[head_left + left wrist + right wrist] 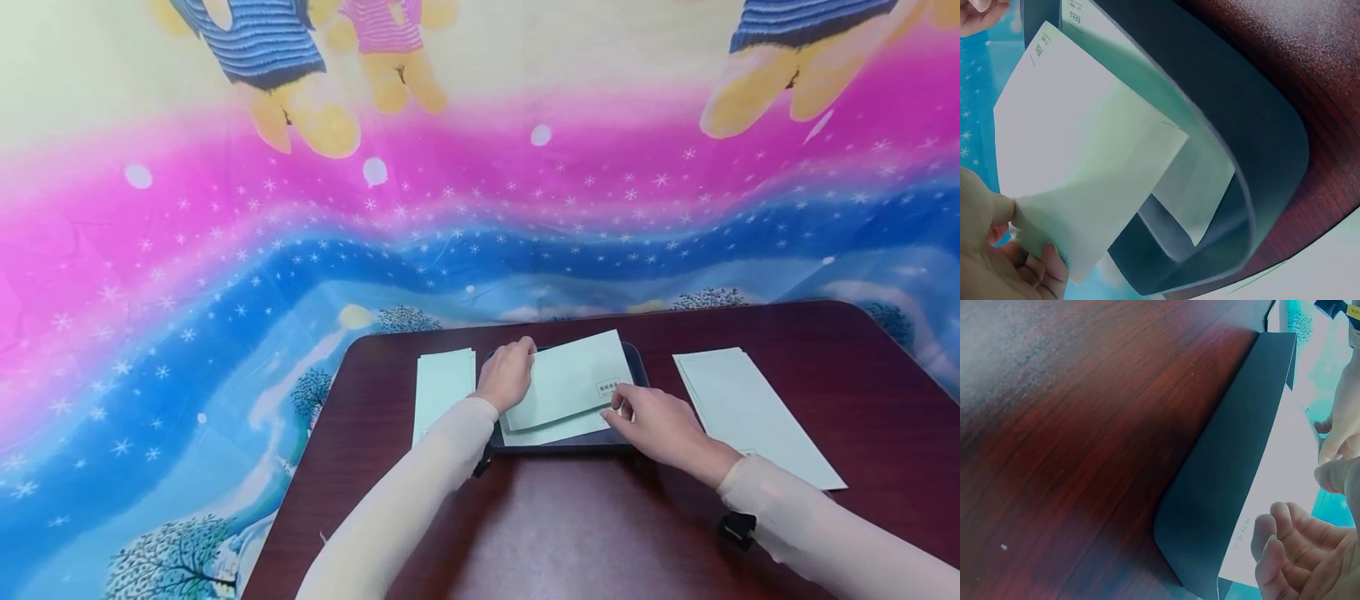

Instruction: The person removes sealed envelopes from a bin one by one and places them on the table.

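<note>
A pale green envelope (570, 375) with small printing near one corner is tilted above a dark tray (1260, 125). My left hand (508, 373) pinches its left end between thumb and fingers. Beneath it, a second pale envelope (1200, 187) lies inside the tray. Close to the printed corner is my right hand (660, 425). Its thumb and loosely bent fingers stand apart in the right wrist view, with nothing between them.
Left of the tray lies a small stack of pale envelopes (444, 383). More envelopes (753, 412) lie to the right, partly behind the right forearm. A patterned cloth (480, 167) hangs behind the dark red wooden table (570, 533).
</note>
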{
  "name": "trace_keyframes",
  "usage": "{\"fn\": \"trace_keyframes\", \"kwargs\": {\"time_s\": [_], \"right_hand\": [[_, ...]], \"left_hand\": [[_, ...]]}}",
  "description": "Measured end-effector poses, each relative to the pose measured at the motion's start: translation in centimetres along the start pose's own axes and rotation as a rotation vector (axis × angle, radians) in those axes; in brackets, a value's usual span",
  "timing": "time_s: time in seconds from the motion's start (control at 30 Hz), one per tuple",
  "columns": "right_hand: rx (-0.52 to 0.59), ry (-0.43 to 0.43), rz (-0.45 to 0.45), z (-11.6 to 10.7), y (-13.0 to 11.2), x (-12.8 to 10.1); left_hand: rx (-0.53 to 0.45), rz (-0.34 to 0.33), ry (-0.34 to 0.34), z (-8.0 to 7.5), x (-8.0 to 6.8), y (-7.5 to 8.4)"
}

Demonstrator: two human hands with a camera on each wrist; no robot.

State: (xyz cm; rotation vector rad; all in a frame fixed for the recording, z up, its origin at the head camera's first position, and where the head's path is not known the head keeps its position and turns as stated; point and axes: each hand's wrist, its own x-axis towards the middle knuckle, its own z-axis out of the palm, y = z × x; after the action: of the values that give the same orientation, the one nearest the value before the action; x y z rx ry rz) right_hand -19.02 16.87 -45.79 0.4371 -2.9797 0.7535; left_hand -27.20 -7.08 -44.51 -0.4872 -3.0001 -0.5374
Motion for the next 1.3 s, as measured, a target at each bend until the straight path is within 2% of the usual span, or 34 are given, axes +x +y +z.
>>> {"fn": "trace_keyframes", "kwargs": {"time_s": [0.17, 0.47, 0.8, 1.03, 1.3], "right_hand": [[-0.002, 0.002, -0.003, 0.1, -0.2, 0.3], [0.007, -0.002, 0.002, 0.1, -0.8, 0.9], [0.003, -0.001, 0.001, 0.2, -1.5, 1.5], [0.0, 0.002, 0.016, 0.4, -1.6, 1.8], [0.0, 0.002, 0.015, 0.4, -1.8, 2.0]], "left_hand": [[-0.001, -0.011, -0.002, -0.5, -0.1, -0.3], [0.021, -0.011, 0.038, -1.0, -0.3, -0.7], [-0.008, -0.06, 0.023, -2.1, -0.8, -0.8], [0.012, -0.069, 0.049, -2.7, -1.2, -1.3], [-0.008, -0.076, 0.078, -2.9, -1.7, -1.8]]}}
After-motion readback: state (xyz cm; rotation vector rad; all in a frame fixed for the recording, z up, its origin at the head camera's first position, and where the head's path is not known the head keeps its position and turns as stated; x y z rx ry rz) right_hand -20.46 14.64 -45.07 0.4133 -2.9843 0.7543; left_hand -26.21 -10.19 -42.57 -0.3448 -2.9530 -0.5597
